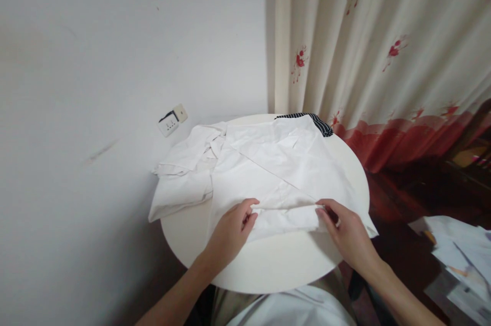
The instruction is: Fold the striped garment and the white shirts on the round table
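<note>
A white shirt (264, 172) lies spread over a round white table (276, 264), one sleeve hanging off the left side. My left hand (230, 231) pinches the shirt's near folded edge at its left end. My right hand (345, 231) grips the same edge at its right end. The fold runs straight between the two hands. A dark striped garment (320, 124) peeks out from under the shirt at the far rim.
A white wall with a socket (172, 120) stands to the left. A cream curtain with red flowers (383, 50) hangs behind the table. White papers or cloth (460, 249) lie at the right on a dark surface.
</note>
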`<state>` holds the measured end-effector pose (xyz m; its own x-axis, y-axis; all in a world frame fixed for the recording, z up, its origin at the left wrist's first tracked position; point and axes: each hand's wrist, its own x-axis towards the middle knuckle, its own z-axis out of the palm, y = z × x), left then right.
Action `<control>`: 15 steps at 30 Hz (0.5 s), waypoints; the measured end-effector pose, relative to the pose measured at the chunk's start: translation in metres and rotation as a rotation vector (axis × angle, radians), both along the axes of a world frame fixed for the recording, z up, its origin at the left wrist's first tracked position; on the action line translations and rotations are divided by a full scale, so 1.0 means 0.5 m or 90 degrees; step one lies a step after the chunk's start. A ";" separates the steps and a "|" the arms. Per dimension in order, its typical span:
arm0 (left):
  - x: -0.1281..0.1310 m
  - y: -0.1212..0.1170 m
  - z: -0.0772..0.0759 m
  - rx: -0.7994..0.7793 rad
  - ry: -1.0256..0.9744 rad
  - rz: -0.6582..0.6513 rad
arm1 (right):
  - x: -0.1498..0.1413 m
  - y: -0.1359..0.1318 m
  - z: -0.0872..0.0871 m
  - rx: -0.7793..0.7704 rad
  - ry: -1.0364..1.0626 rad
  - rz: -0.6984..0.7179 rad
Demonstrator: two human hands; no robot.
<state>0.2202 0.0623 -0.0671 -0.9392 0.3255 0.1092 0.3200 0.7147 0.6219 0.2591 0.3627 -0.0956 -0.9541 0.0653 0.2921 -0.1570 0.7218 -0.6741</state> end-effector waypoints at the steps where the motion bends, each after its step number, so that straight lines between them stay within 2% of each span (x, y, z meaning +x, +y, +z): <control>1: -0.011 0.000 0.004 -0.028 0.006 -0.008 | -0.012 -0.001 0.003 0.027 0.010 0.000; 5: -0.056 -0.001 0.020 -0.126 -0.041 -0.073 | -0.068 -0.006 0.006 0.194 -0.030 0.027; 8: -0.067 -0.008 0.027 -0.118 -0.068 -0.075 | -0.091 -0.009 -0.004 0.284 -0.083 0.063; 12: -0.037 -0.050 0.036 -0.072 -0.089 -0.052 | -0.070 0.005 -0.008 0.270 -0.038 0.061; 15: 0.005 -0.098 0.040 -0.100 -0.082 -0.052 | -0.028 0.039 -0.004 0.251 0.050 0.082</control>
